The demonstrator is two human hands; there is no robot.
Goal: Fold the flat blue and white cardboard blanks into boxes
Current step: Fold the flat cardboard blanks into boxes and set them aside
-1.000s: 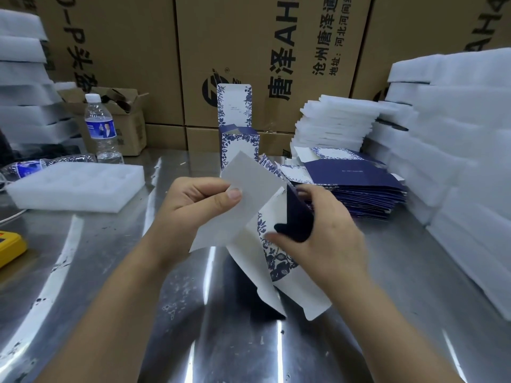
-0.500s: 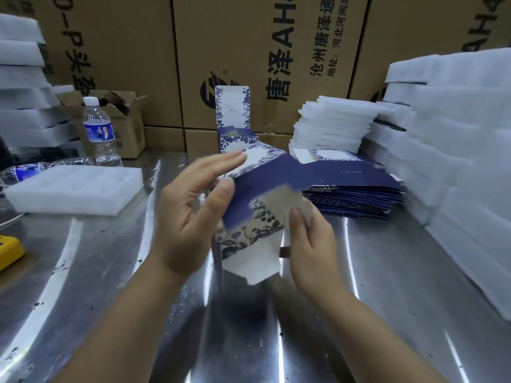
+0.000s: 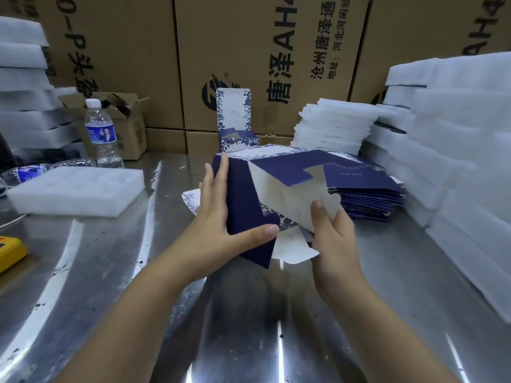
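Observation:
I hold a half-formed blue and white box blank above the steel table, its open end with white flaps toward me. My left hand lies flat against its dark blue left panel, fingers straight, thumb stretched across the panel's lower edge. On the right, my right hand pinches a white inner flap, thumb on top and fingers hidden behind it. A stack of flat blanks lies just behind on the right. One folded box stands upright at the back with its lid up.
A white foam tray and a water bottle sit at the left, a yellow object at the left edge. Foam sheet stacks line the right side and left rear. Large cartons wall the back.
The blank has opened from a loosely held flat sheet into a box tube. My left hand went from pinching a white flap to pressing flat on the blue side; my right hand shifted to a flap.

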